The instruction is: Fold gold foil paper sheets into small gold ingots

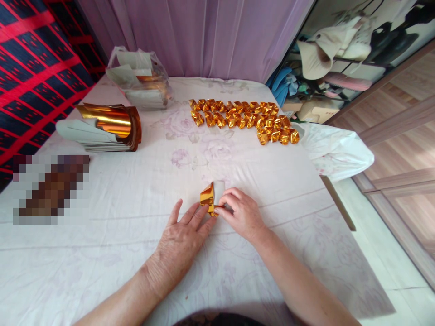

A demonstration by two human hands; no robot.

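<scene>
A half-folded piece of gold foil paper (pixel 209 195), white on its inner side, lies on the white floral tablecloth (pixel 142 190) in front of me. My left hand (pixel 185 235) lies flat with its fingertips pressed against the piece's left and lower edge. My right hand (pixel 238 210) pinches the piece's right side between thumb and fingers. Several finished gold folded pieces (pixel 243 118) lie in rows at the far middle of the table.
A curled stack of gold foil sheets (pixel 108 124) lies at the far left. Behind it stands a clear plastic bag (pixel 141 79) with more paper. A white plastic bag (pixel 335 151) hangs over the table's right edge. A blurred object (pixel 50 188) lies at left.
</scene>
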